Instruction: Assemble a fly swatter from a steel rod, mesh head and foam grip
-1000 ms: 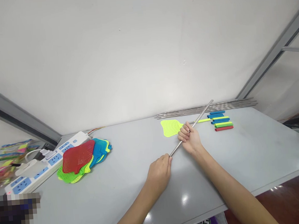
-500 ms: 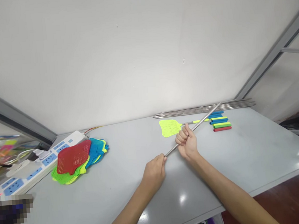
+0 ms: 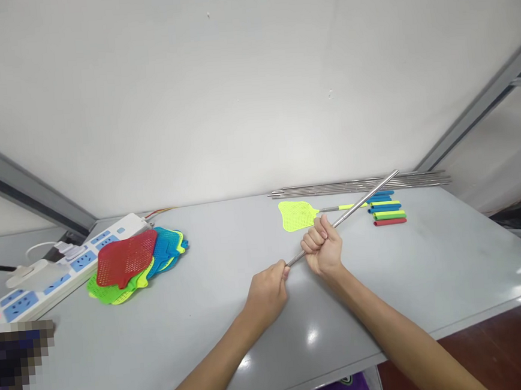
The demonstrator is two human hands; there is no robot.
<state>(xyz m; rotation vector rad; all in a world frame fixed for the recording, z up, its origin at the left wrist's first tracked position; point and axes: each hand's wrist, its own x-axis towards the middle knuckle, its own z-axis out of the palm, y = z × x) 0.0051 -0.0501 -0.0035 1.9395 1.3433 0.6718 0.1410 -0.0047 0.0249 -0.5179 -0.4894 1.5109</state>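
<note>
A telescopic metal rod point(image 3: 369, 198) slants up to the right above the table, its far end passing over the coloured tubes. My left hand point(image 3: 268, 293) is closed round its lower, thinner end. Further up, my right hand point(image 3: 322, 245) wraps its fingers round the rod, with a section joint showing just past the fist. Behind my right hand a yellow-green fly swatter point(image 3: 297, 215) lies flat, its metal shaft ending in a yellow grip point(image 3: 351, 206) partly crossed by the rod.
Several metal rods point(image 3: 296, 191) lie along the wall. Coloured grip tubes point(image 3: 389, 222) sit at the right. On the left, red, green and blue swatter heads point(image 3: 128, 259) are piled against a white power strip point(image 3: 127, 222). The grey table's point(image 3: 456, 276) front edge is near my forearms.
The rod's far end has shifted a little up and to the right. Both hands keep their hold in nearly the same places. The whole view has tilted slightly.
</note>
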